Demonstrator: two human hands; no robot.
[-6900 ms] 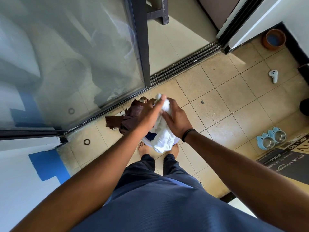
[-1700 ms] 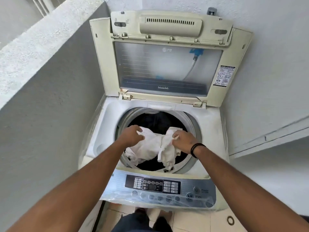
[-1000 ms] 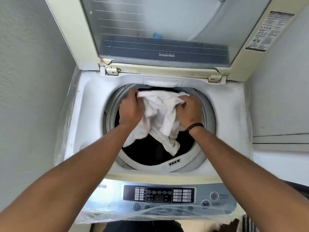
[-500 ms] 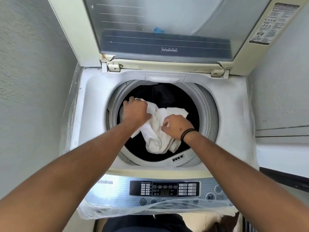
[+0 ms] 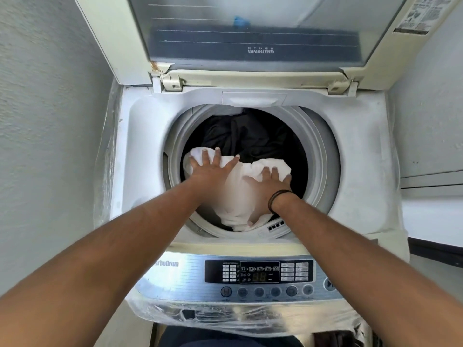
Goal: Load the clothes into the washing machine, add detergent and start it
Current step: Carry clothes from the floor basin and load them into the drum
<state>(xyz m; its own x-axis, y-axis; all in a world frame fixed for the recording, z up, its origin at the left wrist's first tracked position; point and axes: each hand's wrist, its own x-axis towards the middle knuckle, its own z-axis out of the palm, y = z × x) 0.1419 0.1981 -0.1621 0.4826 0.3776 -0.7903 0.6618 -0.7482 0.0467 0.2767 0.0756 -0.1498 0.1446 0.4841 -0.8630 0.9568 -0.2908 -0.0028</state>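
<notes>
A top-loading washing machine (image 5: 140, 151) stands in front of me with its lid (image 5: 253, 33) raised upright. A white garment (image 5: 238, 191) lies in the front half of the drum, over dark clothes (image 5: 250, 136) that fill the back. My left hand (image 5: 213, 169) rests flat on the white garment's left side, fingers spread. My right hand (image 5: 270, 184), with a dark band on the wrist, presses flat on its right side. Neither hand grips the cloth.
The silver control panel (image 5: 258, 274) with a display and a row of round buttons runs along the front edge, under clear plastic wrap (image 5: 225, 316). A grey wall (image 5: 50, 121) is close on the left and a white wall (image 5: 431, 121) on the right.
Both hands held the bunched white garment over the drum half a second ago. Now they have let go and lie flat on it, fingers spread, lower in the drum.
</notes>
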